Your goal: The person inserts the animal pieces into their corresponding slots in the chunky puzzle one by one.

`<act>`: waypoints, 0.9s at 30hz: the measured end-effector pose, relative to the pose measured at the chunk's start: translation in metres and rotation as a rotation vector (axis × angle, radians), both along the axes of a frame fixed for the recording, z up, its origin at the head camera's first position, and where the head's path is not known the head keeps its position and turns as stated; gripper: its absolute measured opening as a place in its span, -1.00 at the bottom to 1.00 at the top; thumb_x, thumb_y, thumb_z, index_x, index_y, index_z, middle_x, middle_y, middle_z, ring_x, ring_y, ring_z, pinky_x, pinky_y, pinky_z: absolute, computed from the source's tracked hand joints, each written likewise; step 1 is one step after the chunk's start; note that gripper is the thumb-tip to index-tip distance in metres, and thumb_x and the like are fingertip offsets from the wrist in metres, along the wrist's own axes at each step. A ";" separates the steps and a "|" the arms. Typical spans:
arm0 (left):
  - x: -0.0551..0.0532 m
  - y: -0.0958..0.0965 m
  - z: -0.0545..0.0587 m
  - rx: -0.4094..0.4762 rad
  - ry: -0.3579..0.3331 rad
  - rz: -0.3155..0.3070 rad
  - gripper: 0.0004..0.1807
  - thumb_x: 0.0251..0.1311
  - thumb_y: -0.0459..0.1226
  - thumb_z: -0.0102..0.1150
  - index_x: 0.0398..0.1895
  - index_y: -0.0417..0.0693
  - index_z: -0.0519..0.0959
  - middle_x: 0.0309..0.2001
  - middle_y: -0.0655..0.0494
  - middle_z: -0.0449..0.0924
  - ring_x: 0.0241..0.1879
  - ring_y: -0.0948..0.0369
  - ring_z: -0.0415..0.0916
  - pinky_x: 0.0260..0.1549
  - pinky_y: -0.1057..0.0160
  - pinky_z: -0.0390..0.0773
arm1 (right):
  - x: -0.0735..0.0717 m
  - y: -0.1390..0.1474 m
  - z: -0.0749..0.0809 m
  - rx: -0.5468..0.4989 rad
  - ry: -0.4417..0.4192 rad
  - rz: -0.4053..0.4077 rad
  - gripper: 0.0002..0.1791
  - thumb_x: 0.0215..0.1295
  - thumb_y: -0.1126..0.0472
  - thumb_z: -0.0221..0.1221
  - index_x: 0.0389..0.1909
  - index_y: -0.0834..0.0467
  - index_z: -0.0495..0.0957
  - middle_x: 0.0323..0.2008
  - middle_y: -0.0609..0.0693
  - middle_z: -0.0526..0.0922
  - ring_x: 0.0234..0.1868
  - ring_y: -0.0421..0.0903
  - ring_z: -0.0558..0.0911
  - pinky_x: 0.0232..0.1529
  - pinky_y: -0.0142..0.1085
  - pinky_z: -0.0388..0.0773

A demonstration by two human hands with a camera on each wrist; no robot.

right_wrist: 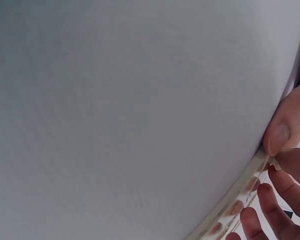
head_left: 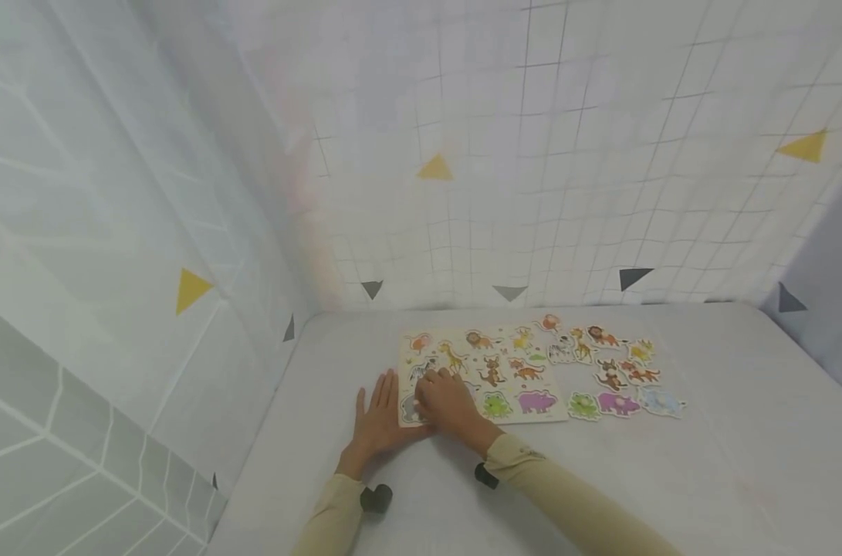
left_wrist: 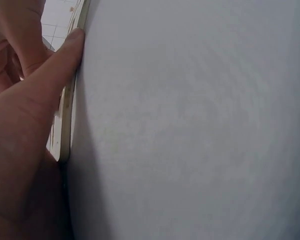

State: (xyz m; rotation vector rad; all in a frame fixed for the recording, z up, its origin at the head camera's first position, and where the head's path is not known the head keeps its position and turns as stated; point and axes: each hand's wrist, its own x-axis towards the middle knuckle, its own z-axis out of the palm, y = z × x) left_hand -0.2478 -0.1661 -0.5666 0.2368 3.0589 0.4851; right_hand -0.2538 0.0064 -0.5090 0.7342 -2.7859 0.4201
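A flat wooden animal puzzle board [head_left: 462,336] lies on the table. My left hand [head_left: 377,423] rests at its near left corner, fingers straight along the left side and thumb [left_wrist: 65,55] along the front edge. My right hand [head_left: 451,401] is over the board's near left part, fingers curled down, pinching at the grey elephant puzzle piece [head_left: 408,411], which they partly cover. In the right wrist view its fingertips [right_wrist: 265,192] hang close over the board. A zebra picture [head_left: 421,369] shows just beyond the right hand; a blue picture beside it is mostly hidden.
Right of the board lie several loose animal pieces, among them a frog [head_left: 583,405], a purple hippo [head_left: 618,404], a blue animal [head_left: 661,401] and a lion [head_left: 604,337]. The white-covered table [head_left: 726,463] meets a patterned cloth wall [head_left: 476,262] behind.
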 end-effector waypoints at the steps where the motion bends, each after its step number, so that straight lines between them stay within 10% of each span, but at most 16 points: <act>1: 0.000 0.000 0.000 -0.003 -0.006 0.002 0.50 -0.09 0.66 0.04 0.68 -0.14 -0.17 0.72 -0.02 -0.20 0.72 0.00 -0.24 0.64 -0.28 -0.25 | 0.000 0.000 0.000 -0.005 0.004 0.004 -0.86 0.27 0.08 0.38 -0.36 0.04 0.66 -0.25 -0.05 0.69 -0.17 -0.06 0.58 -0.10 -0.16 0.58; 12: -0.001 -0.001 -0.001 0.014 -0.003 0.017 0.52 -0.15 0.68 0.04 0.69 -0.10 -0.16 0.72 0.02 -0.20 0.72 0.02 -0.23 0.65 -0.26 -0.26 | -0.010 0.028 -0.009 -0.180 0.107 0.052 -0.92 0.23 0.24 0.37 -0.32 0.05 0.64 -0.23 -0.03 0.72 -0.17 -0.04 0.60 -0.14 -0.15 0.59; 27: 0.001 -0.002 0.005 0.072 -0.015 0.020 0.51 -0.13 0.60 0.18 0.69 -0.09 -0.19 0.72 0.00 -0.23 0.72 0.00 -0.25 0.65 -0.26 -0.33 | -0.026 0.116 0.004 -0.148 0.046 -0.046 -0.97 0.30 0.28 0.29 -0.31 0.13 0.70 -0.25 0.04 0.76 -0.20 0.04 0.63 -0.16 -0.07 0.63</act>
